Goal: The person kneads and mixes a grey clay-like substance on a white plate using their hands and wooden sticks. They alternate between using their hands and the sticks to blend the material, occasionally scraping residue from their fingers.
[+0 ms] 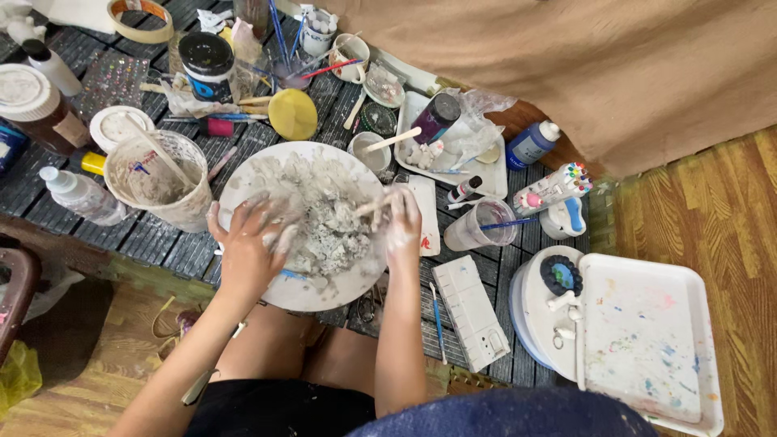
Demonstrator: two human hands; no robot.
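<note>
**Both hands deep in wet paper pulp**

While the left hand (247,243) presses spread fingers into grey pulp (320,214) on the round white plate (303,291), the right hand (402,220) pinches a wooden stick (371,207). Pulp could slide off the plate's near edge.

A home craft corner: paint bottles (530,146), brushes (279,32), stained tray (647,340).

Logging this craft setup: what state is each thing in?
Left hand: open, pressed into pulp.
Right hand: shut on wooden stick.
Round plate: heaped with grey pulp.
Bucket: paste-smeared, stick inside.
Blue bottle: capped, tilted.
White tray: paint-spattered.
</note>
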